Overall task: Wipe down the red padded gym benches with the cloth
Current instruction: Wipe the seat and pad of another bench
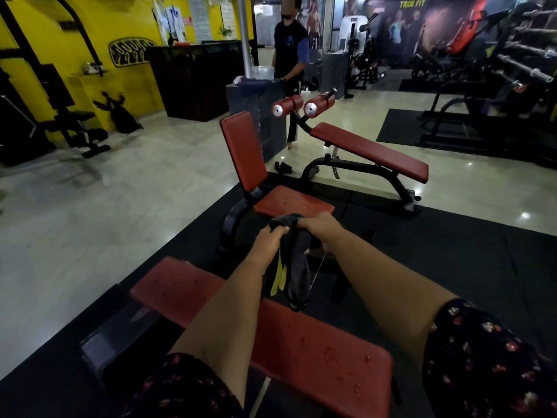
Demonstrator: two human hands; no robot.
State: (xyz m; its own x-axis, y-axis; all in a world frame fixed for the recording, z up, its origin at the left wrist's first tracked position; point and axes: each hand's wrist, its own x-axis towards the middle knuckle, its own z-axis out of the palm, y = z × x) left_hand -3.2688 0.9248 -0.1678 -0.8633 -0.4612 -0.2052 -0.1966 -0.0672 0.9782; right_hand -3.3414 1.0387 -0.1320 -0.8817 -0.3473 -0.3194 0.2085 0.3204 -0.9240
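A: Gripping the dark cloth with both hands, curling the fingers of the right hand round its bunched top and pinching the other side in the left hand.

B: Hanging it where, exactly?

A: Dangling it between the 2 forearms, above the far edge of the near bench. Failing to tell whether brushing the red pad or hanging just clear.

B: Noticing droplets speckling that pad, and more on the seat of the upright bench beyond. Probably sorting the cloth out before a wiping pass.

A: Judging so too. Worth folding it flat instead of wiping with a twisted rope, then pressing with 1 open palm and dragging in long overlapping strokes along the pad.

B: Also tucking in the yellow strip, avoiding snags on the frame.

A: And finishing at the edges and seams, pushing the wet off the side instead of smearing it around.

B: Leaving the incline bench and its 2 rollers for afterwards, presumably.
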